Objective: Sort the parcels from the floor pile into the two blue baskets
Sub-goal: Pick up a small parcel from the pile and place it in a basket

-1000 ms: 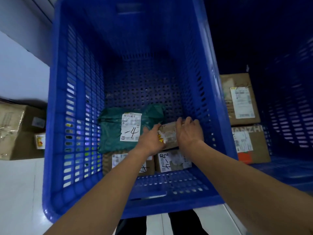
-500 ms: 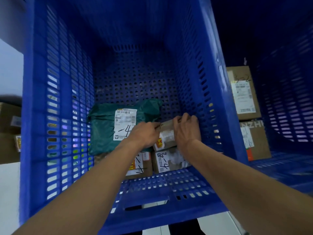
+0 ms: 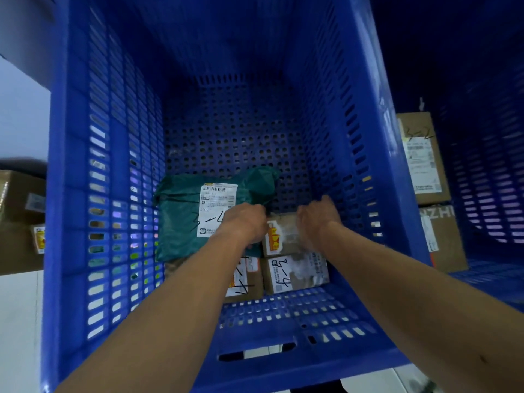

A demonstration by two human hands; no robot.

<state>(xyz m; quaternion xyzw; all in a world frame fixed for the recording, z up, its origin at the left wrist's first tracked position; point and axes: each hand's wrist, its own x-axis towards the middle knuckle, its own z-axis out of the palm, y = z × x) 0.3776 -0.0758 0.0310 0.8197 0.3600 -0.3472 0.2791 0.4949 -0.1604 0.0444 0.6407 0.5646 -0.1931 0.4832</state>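
The small cardboard parcel sits between both hands, low inside the blue basket. The left hand curls on its left edge. The right hand lies over its right edge, too blurred to tell the grip. Beside it lie a green mailer bag and two boxes marked 3-4. The second basket holds a box marked 3-2.

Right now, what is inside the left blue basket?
A green bag, a small box between the left hand and right hand, two labelled boxes nearer. Anything beneath is covered.
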